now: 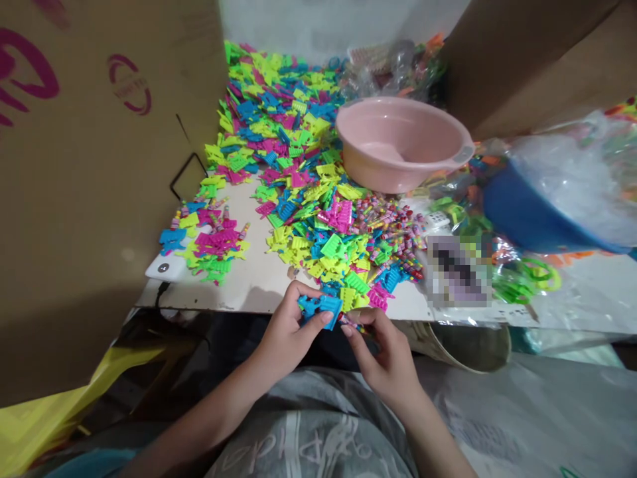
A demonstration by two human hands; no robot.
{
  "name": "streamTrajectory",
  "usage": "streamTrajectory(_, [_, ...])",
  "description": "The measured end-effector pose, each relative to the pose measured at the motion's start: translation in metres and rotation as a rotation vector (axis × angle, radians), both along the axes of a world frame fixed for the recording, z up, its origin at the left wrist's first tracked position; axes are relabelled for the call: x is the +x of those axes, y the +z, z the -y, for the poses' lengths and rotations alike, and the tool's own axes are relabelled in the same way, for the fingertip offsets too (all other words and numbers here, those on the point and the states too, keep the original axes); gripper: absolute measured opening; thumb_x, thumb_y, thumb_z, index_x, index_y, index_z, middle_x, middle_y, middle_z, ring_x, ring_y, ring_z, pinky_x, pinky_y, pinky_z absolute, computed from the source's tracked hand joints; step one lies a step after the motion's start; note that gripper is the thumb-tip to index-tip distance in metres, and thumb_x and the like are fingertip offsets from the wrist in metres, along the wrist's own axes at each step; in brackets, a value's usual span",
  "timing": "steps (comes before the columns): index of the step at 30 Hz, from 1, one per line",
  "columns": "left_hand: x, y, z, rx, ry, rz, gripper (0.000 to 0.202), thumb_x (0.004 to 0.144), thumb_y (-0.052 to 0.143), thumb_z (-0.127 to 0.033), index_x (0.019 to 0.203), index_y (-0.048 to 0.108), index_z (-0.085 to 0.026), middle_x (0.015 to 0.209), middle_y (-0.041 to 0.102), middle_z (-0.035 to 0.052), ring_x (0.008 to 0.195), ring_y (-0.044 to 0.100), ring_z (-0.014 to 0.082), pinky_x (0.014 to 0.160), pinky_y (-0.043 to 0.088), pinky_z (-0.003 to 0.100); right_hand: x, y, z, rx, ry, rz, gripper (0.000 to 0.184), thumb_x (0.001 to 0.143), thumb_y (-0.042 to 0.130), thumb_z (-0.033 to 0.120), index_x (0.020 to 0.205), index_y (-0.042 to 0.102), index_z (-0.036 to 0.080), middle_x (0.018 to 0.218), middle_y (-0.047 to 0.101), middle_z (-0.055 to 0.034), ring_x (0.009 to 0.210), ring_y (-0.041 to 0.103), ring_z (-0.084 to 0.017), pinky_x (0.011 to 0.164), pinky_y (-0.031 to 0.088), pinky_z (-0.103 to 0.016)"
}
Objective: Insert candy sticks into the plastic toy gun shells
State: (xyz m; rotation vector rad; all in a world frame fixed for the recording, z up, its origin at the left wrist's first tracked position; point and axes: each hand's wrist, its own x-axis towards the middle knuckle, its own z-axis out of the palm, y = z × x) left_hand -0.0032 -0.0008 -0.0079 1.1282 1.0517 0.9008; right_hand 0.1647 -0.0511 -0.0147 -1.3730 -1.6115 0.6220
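Between the thumb and fingers of my left hand (292,332) is a blue plastic toy piece (328,305) with a ribbed part. My right hand (389,355) pinches a small multicoloured printed stick (350,323), its end close to the blue piece; whether they touch I cannot tell. Just beyond my hands lies a heap of blue, pink, green and yellow plastic pieces (308,252). Beside it, to the right, is a pile of small printed sticks (393,222). On the left, a smaller group of pieces (216,245) sits near a white device (166,267).
A pink basin (398,143) stands amid the heap. To the right are a blue container (527,212) with clear plastic bags and some green rings (532,282). A tall cardboard box (114,199) walls the left side. Below the table edge sits a bucket (472,345).
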Motion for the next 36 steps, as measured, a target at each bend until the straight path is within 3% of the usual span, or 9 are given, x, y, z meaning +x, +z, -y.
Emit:
streamTrajectory(11, [0.007,-0.004,0.011,0.184,0.060,-0.061,0.022,0.085,0.067,-0.031,0.091,0.048,-0.023,0.099,0.062,0.0054,0.097,0.062,0.0201,0.086,0.048,0.033,-0.001,0.013,0.004,0.162,-0.025,0.235,0.008,0.092,0.056,0.017,0.090,0.051,0.024,0.078,0.065,-0.0020,0.068,0.062,-0.017,0.061,0.049,-0.025])
streamTrajectory(17, [0.018,-0.009,0.028,0.404,0.142,-0.074,0.010,0.092,0.057,-0.024,0.092,0.047,-0.024,0.093,0.062,0.0040,0.087,0.063,0.0173,0.077,0.048,0.030,-0.006,0.011,0.005,0.226,-0.074,0.259,0.016,0.090,0.051,0.009,0.089,0.048,0.024,0.083,0.066,-0.0026,0.074,0.063,-0.017,0.065,0.050,-0.025])
streamTrajectory(27, [0.003,-0.002,0.023,0.265,0.040,-0.066,0.023,0.086,0.064,-0.035,0.090,0.044,-0.024,0.089,0.056,0.0016,0.076,0.055,0.0145,0.067,0.044,0.025,0.008,0.023,0.001,0.046,0.179,-0.013,0.014,0.092,0.056,0.017,0.081,0.051,0.023,0.076,0.065,-0.0007,0.068,0.063,-0.015,0.061,0.049,-0.023])
streamTrajectory(31, [-0.004,-0.003,0.008,0.163,-0.051,-0.172,0.024,0.083,0.065,-0.036,0.090,0.047,-0.023,0.080,0.056,-0.0010,0.071,0.056,0.0146,0.065,0.046,0.025,0.007,0.012,-0.008,-0.047,0.248,-0.059,0.007,0.094,0.059,0.029,0.096,0.057,0.022,0.089,0.069,-0.0041,0.080,0.067,-0.018,0.071,0.054,-0.027])
streamTrajectory(33, [-0.015,-0.001,-0.008,0.234,0.038,-0.284,0.021,0.082,0.065,-0.036,0.089,0.049,-0.023,0.080,0.060,-0.0004,0.073,0.060,0.0161,0.067,0.048,0.027,0.013,0.000,-0.016,-0.013,0.181,0.055,0.026,0.093,0.062,0.035,0.115,0.057,0.023,0.106,0.069,-0.0086,0.097,0.066,-0.023,0.083,0.054,-0.035])
streamTrajectory(36, [-0.048,0.005,-0.041,0.448,0.348,-0.545,0.018,0.081,0.066,-0.034,0.089,0.053,-0.024,0.092,0.068,0.0030,0.089,0.066,0.0212,0.080,0.051,0.033,0.042,-0.021,-0.032,0.085,-0.092,0.312,0.033,0.096,0.056,0.036,0.126,0.056,0.023,0.116,0.065,-0.0129,0.107,0.061,-0.029,0.091,0.049,-0.045])
